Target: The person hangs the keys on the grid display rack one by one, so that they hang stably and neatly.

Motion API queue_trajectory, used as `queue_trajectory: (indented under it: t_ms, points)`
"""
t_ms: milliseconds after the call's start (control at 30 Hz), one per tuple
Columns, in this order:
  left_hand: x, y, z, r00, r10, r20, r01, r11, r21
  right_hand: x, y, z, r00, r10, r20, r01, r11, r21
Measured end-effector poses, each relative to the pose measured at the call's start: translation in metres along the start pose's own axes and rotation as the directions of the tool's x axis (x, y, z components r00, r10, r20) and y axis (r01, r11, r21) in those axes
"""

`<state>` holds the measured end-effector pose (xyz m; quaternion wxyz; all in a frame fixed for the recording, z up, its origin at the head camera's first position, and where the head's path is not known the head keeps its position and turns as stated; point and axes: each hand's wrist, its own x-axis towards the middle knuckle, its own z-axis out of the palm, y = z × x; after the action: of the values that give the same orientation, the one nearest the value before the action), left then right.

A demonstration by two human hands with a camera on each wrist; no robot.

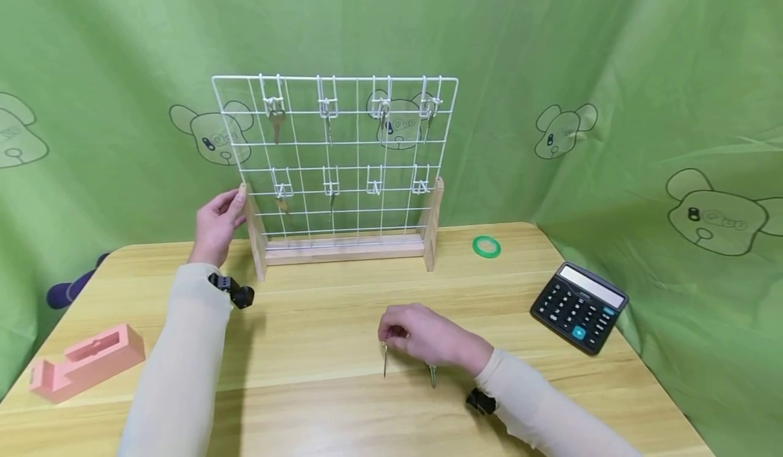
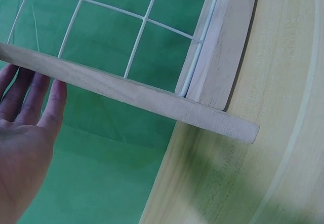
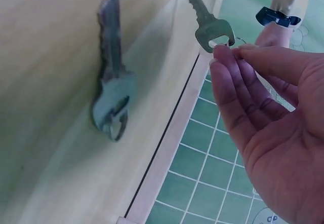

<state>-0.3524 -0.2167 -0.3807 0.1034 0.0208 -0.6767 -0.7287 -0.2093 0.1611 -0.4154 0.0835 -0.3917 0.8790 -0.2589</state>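
Wooden rack post (image 1: 255, 234) steadied (left), right hand (image 1: 428, 338) pinching key (image 1: 385, 360).

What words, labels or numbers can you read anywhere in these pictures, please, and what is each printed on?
None can be read for certain.
Calculator: key markings too small to read; display shows no digits.
Cartoon dog prints on the green backdrop: lettering on the snouts too blurred to read.
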Motion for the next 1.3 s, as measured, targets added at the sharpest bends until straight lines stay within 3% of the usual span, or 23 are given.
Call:
queue_trajectory:
  t_ms: [400, 1300]
  points:
    - [0.0, 0.0, 0.0, 1.0, 0.006, -0.005, -0.006, 0.999, 0.037, 0.004, 0.0, -0.018, 0.997, 0.065, -0.046, -0.063, 0.997, 0.054]
    - [-0.002, 0.002, 0.002, 1.0, 0.003, -0.006, -0.003, 0.999, 0.039, 0.027, 0.01, -0.052, 0.982, 0.099, -0.159, -0.077, 0.987, 0.138]
